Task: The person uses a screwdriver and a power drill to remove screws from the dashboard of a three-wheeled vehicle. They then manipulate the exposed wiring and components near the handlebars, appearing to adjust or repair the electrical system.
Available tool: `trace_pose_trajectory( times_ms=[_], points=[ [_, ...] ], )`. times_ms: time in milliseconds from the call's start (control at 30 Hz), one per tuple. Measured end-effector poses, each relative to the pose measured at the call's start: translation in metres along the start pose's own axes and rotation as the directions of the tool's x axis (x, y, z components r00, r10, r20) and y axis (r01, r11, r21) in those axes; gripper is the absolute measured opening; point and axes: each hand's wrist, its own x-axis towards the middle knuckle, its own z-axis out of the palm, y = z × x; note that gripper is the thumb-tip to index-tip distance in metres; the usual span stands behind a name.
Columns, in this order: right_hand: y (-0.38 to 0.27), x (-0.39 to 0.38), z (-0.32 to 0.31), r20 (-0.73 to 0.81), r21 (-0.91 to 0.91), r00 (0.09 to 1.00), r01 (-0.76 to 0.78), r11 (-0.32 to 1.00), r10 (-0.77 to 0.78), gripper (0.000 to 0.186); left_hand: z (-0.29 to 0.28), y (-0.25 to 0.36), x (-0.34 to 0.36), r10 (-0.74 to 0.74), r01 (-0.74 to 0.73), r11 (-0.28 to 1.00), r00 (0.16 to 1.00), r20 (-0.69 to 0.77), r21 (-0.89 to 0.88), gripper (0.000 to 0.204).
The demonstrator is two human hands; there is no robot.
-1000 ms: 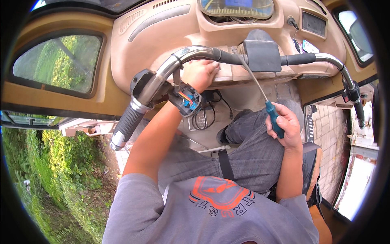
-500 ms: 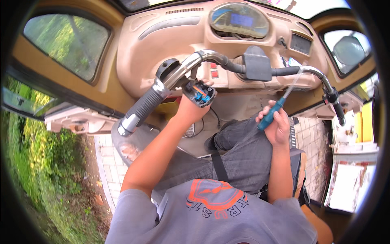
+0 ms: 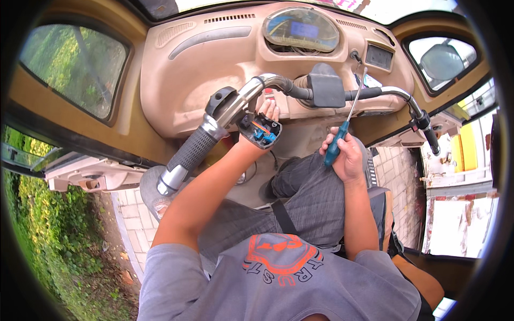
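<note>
My left hand is under an opened black handlebar switch housing, cradling it, with its fingertips showing past the far edge. Blue parts and an orange wire are visible inside the housing, which hangs beside the left handlebar and its ribbed grip. A matching black clamp half sits on the bar's other side. In my right hand is a screwdriver with a teal handle, its long shaft pointing up and away from me, past the right part of the bar. My right fingers are wrapped round the handle.
Beyond the handlebar lies a beige dashboard with an instrument display and a key switch. A dark square cover sits mid-bar. My legs are below; side windows flank the cab, with bushes outside left.
The view has shifted, so the dashboard sits farther left. More of my left fingers now shows past the housing, reaching upward. The screwdriver stays in my right hand, its shaft pointing more upright.
</note>
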Motion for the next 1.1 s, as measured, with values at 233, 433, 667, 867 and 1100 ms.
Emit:
trace_pose_trajectory(
  times_ms=[233, 433, 667, 867, 1100],
  points=[
    [0.006, -0.006, 0.079, 0.044, -0.079, 0.998, -0.045, 0.996, 0.048, 0.031, -0.087, -0.001, -0.02, -0.239, 0.47, 0.35, 0.881, 0.407, -0.811, 0.057],
    [0.01, 0.018, 0.147, 0.104, -0.42, 0.987, -0.069, 0.905, 0.124, 0.046, -0.132, -0.009, -0.056, -0.186, 0.163, -0.794, 0.852, 0.489, -0.586, 0.058],
    [0.033, 0.031, 0.126, 0.134, -0.219, 0.98, -0.116, 0.969, 0.148, 0.047, -0.141, 0.003, -0.034, -0.291, 0.162, -0.667, 0.842, 0.454, -0.728, 0.062],
    [0.034, 0.034, 0.112, 0.157, -0.209, 0.978, -0.1, 0.973, 0.134, 0.05, -0.135, 0.001, -0.022, -0.31, 0.199, -0.616, 0.828, 0.466, -0.763, 0.057],
    [-0.021, -0.01, 0.094, 0.134, -0.383, 0.948, 0.317, 0.868, -0.287, 0.055, -0.128, 0.016, -0.012, -0.469, 0.211, -0.497, 0.751, 0.465, -0.842, 0.057]
  ],
)
